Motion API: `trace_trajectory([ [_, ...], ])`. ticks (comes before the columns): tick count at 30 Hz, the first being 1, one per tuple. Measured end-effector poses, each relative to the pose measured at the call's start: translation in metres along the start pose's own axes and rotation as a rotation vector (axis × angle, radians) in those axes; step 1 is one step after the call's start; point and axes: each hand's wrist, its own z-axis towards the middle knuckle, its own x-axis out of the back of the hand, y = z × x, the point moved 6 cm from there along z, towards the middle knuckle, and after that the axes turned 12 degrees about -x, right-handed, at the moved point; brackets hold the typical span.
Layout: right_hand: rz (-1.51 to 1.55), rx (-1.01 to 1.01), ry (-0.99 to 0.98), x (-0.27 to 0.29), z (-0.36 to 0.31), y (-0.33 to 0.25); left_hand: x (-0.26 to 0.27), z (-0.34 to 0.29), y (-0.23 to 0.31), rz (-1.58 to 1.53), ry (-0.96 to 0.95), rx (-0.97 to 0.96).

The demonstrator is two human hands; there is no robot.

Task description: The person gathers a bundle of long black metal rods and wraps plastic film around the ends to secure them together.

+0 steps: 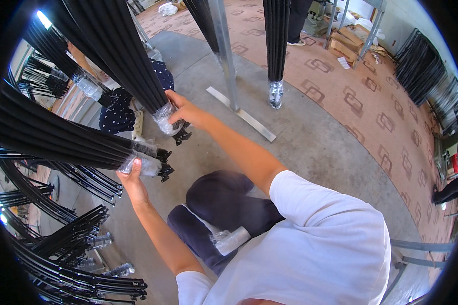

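Observation:
Two thick bundles of long black rods slant in from the upper left, their ends wrapped in clear plastic film. My left hand (132, 178) is closed around the wrapped end of the lower bundle (61, 140), thumb resting on the film. Farther off, my right hand (185, 111) grips the wrapped end of the upper bundle (122, 56). Black end fittings (181, 134) stick out past the film on both. A roll of clear plastic film (232, 240) lies on my lap, between my dark-trousered legs.
More black rod bundles (76, 234) crowd the lower left. Ahead, a wrapped bundle (276, 61) hangs beside a metal post on a flat foot (241, 114). Another person in dotted dark clothing (116, 109) sits behind the bundles. Cardboard (347, 43) lies at the back right.

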Motion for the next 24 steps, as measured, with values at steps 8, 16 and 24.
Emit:
trace_trajectory([
  [8, -0.004, 0.073, -0.019, 0.001, 0.006, 0.004, 0.002, -0.002, 0.0, -0.018, 0.032, 0.043],
  [16, -0.107, -0.028, -0.032, -0.003, -0.003, -0.004, 0.009, -0.005, -0.008, 0.028, 0.018, 0.062],
  [24, -0.095, 0.074, -0.04, -0.003, 0.013, 0.019, 0.003, -0.002, -0.008, 0.014, 0.013, 0.028],
])
